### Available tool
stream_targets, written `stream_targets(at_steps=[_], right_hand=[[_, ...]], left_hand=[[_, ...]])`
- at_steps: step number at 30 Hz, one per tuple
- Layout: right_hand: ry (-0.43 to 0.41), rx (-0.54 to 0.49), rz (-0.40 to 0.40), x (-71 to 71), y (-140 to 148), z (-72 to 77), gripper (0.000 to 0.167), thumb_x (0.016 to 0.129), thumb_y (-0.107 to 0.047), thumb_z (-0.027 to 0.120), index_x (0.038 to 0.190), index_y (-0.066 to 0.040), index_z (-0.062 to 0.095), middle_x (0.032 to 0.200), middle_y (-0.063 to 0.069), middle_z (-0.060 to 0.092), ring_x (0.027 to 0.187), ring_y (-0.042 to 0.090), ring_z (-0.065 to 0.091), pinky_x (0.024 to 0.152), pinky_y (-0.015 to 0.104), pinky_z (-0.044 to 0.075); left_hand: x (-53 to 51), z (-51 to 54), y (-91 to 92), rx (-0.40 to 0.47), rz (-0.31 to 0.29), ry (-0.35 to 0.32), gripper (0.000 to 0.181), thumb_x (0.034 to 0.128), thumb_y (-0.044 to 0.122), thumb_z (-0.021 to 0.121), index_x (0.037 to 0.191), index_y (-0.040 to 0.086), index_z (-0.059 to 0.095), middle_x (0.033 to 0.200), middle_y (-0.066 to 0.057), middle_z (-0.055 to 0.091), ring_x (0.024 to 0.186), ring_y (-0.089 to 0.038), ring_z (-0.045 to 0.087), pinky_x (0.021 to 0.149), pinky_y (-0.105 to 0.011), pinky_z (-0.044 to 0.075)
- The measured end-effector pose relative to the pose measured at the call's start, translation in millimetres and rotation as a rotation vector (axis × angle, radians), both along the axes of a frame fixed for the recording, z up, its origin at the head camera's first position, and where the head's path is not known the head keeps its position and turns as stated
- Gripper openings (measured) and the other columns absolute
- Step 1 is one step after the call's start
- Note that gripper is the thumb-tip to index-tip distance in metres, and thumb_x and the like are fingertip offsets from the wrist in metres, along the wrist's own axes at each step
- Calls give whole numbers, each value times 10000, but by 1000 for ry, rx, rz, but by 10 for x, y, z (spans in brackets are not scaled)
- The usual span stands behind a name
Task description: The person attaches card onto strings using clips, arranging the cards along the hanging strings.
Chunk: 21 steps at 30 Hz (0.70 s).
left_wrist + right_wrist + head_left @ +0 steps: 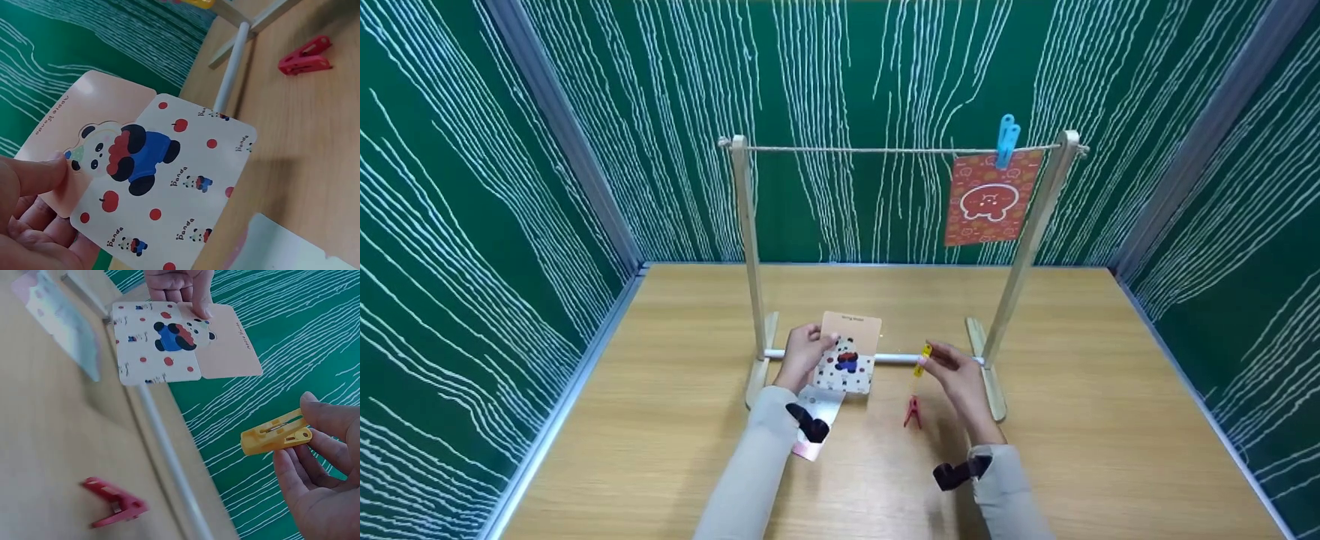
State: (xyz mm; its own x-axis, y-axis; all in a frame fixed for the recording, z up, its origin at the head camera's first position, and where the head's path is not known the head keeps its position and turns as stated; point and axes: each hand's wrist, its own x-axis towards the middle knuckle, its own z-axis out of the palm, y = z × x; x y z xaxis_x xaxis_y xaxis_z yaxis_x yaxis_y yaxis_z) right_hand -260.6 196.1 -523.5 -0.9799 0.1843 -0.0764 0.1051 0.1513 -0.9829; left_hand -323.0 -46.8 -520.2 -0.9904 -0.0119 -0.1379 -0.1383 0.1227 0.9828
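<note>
Between thumb and fingers, my left hand (805, 352) pinches the left edge of a panda card (849, 356), peach at the top and white with red dots below. The card is held upright above the table. My right hand (960, 375) pinches a yellow clothespin (275, 433) by its handle end, off to the card's right; its jaws look closed. A red clothespin (306, 55) lies on the table below and between the hands. Under my left wrist lies a pale card (819, 420), partly hidden by the sleeve.
A wooden frame (750, 247) stands across the table, with a string (855, 150) tied between its posts and a white bar (896, 358) low down. A red card (990, 214) hangs near the right post from a blue clothespin (1006, 142). Green walls surround the table (1110, 450).
</note>
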Motion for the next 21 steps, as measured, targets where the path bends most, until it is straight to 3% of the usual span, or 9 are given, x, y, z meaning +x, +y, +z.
stream_targets(at_steps=[4, 9, 12, 17, 21], right_hand=[[14, 30, 27, -66, 21, 171, 462, 900, -156, 673, 1319, -8, 547, 1303, 208, 577, 1164, 255, 566, 902, 186, 480], [22, 37, 57, -140, 60, 409, 500, 906, -219, 667, 1347, -35, 521, 1342, 189, 546, 1224, 279, 526, 1030, 330, 439], [37, 33, 60, -170, 75, 544, 504, 900, -219, 673, 1349, -50, 521, 1335, 165, 552, 1206, 247, 531, 1026, 318, 442], [120, 21, 63, -210, 78, 748, 494, 886, -185, 691, 1326, -20, 541, 1296, 184, 578, 1100, 168, 572, 906, 164, 480], [147, 18, 85, -233, 83, 913, 500, 882, -205, 693, 1330, -42, 541, 1286, 160, 583, 1058, 107, 576, 886, 134, 475]], left_hand=[[-25, 152, 64, -33, 0, 9, 298, 920, 150, 634, 1176, -2, 620, 1120, -157, 687, 999, -226, 646, 899, -327, 522], [-82, 348, 156, -32, -8, 35, 327, 924, 200, 636, 1213, 47, 620, 1139, -110, 690, 1036, -207, 641, 922, -331, 516], [-113, 446, 213, -19, -6, 78, 289, 920, 182, 645, 1160, 20, 636, 1060, -100, 696, 940, -164, 635, 823, -269, 524], [-137, 593, 291, 12, 7, 126, 165, 909, 151, 660, 974, 7, 612, 846, -23, 635, 740, -100, 554, 592, -215, 434], [-152, 703, 328, 12, 9, 139, 134, 914, 159, 655, 931, 39, 598, 824, -3, 622, 727, -97, 547, 578, -211, 426]])
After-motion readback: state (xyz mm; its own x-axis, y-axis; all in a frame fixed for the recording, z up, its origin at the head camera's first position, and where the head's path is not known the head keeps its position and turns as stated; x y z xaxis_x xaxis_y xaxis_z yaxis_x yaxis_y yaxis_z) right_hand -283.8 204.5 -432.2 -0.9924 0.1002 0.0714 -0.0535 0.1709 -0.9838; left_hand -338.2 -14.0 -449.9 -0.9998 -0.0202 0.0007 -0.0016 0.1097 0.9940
